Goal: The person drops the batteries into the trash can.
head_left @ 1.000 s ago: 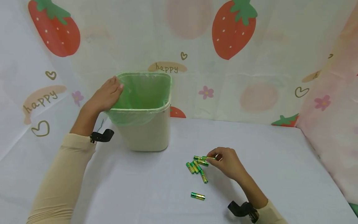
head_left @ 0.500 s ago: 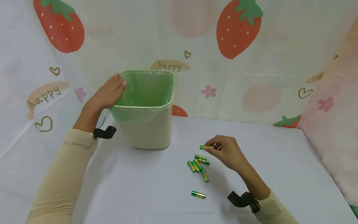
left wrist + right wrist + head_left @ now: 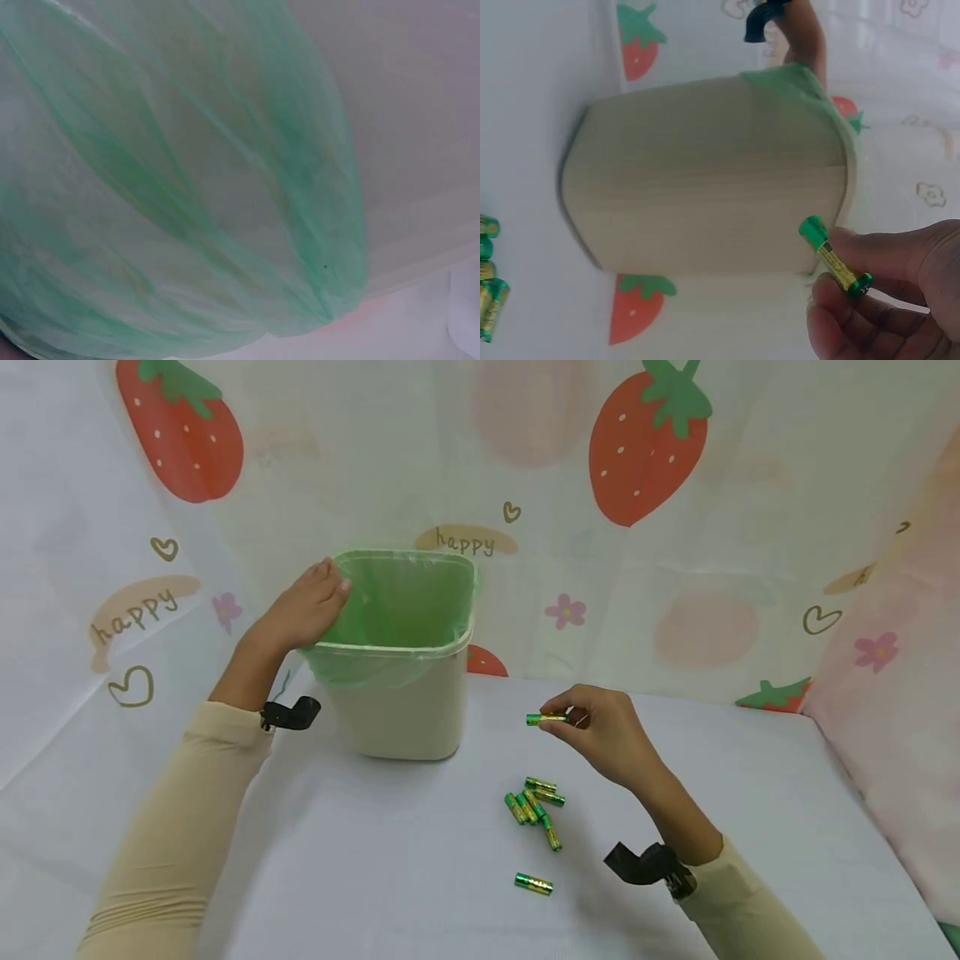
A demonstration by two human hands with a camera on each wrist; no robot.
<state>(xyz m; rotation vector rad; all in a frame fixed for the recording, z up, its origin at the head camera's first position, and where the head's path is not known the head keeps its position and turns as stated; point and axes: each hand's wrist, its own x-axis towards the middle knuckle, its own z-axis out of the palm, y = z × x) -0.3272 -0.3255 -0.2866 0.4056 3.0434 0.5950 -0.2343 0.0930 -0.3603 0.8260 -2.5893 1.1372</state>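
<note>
"Where's the battery [image 3: 542, 719]?"

"Right of centre in the head view, pinched between thumb and fingers of the right hand [image 3: 607, 731]. Its long axis runs nearly level across the frame, the free end pointing left, toward the bin [image 3: 405, 710]."

"Touching the bin?"

"No, apart from it: to the bin's right, and lower in the frame than the rim. The right hand is the nearer one. The left hand [image 3: 307, 607] rests on the bin's left rim, over the green liner [image 3: 375, 668]."

"Is that one gripping?"

"I can't tell; any curl of its fingers round the rim is hidden."

"Count for me."

"Eight batteries: the pinched one, a loose group [image 3: 528, 807] of six below it, and a lone battery [image 3: 533, 883] nearer the bottom edge. One bin, one liner, two hands, two black wrist cameras [image 3: 647, 863]."

"And around them?"

"A white tabletop [image 3: 360, 860], then a backdrop [image 3: 750, 527] with two large printed strawberries [image 3: 648, 452] across the top."
</note>
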